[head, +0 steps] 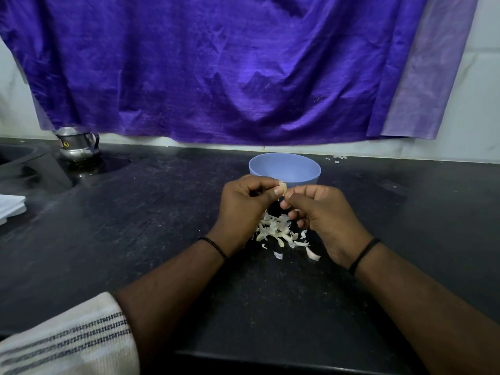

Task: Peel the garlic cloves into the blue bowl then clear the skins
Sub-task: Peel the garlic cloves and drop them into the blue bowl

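The blue bowl (284,169) stands on the black counter (135,226), just beyond my hands; its inside is hidden by its near wall. My left hand (244,204) pinches a pale garlic clove (283,188) between thumb and fingertips, in front of the bowl's near wall. My right hand (322,209) meets it from the right, its curled fingertips touching the clove's lower end. Below both hands lies a heap of whitish garlic skins (281,231), with a few loose flakes nearer me.
A steel jug (78,146) stands at the back left beside a sunken sink edge (16,158). A purple cloth (230,66) hangs over the wall behind. White folded things (10,207) lie at the far left. A few skin bits (338,157) lie behind the bowl.
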A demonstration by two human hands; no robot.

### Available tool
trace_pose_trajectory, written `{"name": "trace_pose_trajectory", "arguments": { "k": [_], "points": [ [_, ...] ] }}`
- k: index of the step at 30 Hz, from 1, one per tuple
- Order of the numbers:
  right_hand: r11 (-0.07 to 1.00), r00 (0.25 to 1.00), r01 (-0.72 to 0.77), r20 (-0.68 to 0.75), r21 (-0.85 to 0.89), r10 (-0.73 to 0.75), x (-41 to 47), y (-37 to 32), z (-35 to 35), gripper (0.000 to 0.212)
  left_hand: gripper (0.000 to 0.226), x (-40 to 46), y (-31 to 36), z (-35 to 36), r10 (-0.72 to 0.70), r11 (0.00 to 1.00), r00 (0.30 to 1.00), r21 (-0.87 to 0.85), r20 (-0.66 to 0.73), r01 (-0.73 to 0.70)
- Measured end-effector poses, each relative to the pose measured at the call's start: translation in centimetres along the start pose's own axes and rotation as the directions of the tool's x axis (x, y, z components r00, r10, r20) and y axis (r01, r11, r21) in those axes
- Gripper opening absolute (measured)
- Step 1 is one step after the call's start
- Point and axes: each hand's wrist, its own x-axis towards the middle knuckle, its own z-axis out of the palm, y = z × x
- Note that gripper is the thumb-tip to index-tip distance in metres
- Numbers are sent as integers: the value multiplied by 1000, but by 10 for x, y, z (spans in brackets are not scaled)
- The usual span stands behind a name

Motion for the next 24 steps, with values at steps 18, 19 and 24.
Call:
{"name": "trace_pose_trajectory", "arguments": {
  "k": [18,19,24],
  "points": [
    [1000,999,27,-16,-6,-27,2,4,5,15,23,0,-1,4,57,998,998,25,2,-57],
    [999,999,36,-23,-17,-36,2,5,5,15,20,0,-1,3,52,998,999,18,10,-53],
    [996,997,70,-39,-62,-72,5,7,5,15,10,0,0,4,15,1000,999,-27,51,-14]
  ]
}}
